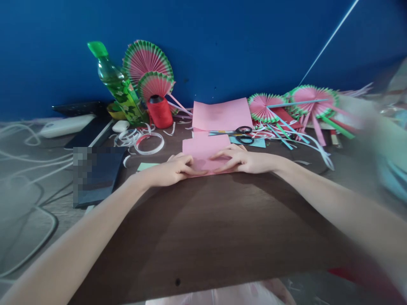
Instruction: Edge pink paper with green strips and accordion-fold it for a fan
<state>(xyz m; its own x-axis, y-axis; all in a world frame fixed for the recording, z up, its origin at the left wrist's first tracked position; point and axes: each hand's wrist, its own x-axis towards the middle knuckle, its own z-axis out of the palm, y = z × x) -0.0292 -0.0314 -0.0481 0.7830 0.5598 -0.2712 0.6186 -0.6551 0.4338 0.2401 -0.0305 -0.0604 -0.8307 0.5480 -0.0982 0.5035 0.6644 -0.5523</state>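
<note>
A pink paper sheet [203, 149] lies on the dark wooden table [203, 228] in front of me. My left hand [173, 168] pinches its near edge with curled fingers. My right hand [237, 159] presses the same edge beside it, fingers bent onto the paper. The fingertips of both hands almost meet at the sheet's near middle. A second, larger pink sheet [221, 113] lies further back. Black-handled scissors [239, 134] rest between the two sheets on a light blue paper.
Pink and green paper fans [148, 63] lean on the blue wall; more fans [310, 101] with strips lie at right. A green bottle [119, 84], red thread spool [159, 111], tape ring [149, 143], dark book [95, 173] and white cables sit at left.
</note>
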